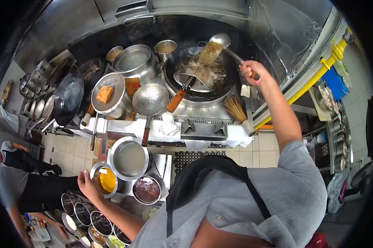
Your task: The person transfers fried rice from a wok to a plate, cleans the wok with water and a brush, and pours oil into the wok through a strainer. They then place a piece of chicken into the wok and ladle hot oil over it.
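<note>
A ladle (235, 56) is in my right hand (254, 72), whose fingers are wrapped around its handle. From the tilted ladle a yellowish liquid (210, 53) pours into the wok (168, 82), where the contents bubble and steam. A strainer (199, 84) with a wooden handle (177, 101) rests over the wok, its handle toward me. Down to the left, my left hand (89, 186) is beside a metal bowl (96, 166) of orange-yellow liquid, fingers slightly apart and near its rim.
A perforated skimmer (150, 99) lies left of the wok. Another strainer (116, 105) holds a golden-brown fried piece (104, 94) over a pot. A bamboo brush (238, 109) leans at the stove's right front. A pot of cloudy liquid (129, 158) stands near my left hand. Another person (17, 186) works at far left.
</note>
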The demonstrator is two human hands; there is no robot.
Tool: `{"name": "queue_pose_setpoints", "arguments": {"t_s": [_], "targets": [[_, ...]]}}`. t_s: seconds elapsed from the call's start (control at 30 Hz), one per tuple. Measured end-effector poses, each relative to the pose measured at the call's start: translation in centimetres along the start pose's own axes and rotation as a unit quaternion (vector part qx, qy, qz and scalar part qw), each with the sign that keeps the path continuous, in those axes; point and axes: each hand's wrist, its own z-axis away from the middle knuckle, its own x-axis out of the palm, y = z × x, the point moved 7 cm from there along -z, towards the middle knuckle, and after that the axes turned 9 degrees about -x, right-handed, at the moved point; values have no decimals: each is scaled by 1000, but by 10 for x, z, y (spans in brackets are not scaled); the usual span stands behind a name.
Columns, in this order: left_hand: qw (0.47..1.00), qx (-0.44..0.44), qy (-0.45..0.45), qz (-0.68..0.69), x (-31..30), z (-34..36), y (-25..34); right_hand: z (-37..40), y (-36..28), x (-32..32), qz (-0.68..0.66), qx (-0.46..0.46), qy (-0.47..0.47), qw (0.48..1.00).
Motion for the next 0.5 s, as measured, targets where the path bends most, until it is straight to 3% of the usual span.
{"name": "queue_pose_setpoints", "arguments": {"t_s": [0.2, 0.3, 0.4, 0.5], "targets": [[999, 26, -27, -13, 21, 6, 23, 28, -60, 7, 231, -141, 54, 961], [999, 52, -13, -4, 21, 7, 26, 53, -74, 19, 396, -242, 58, 884], [992, 104, 33, -68, 18, 29, 46, 92, -33, 27, 335, -277, 99, 895], [983, 141, 75, -91, 8, 42, 50, 79, -5, -49, 488, -229, 171, 825]]}}
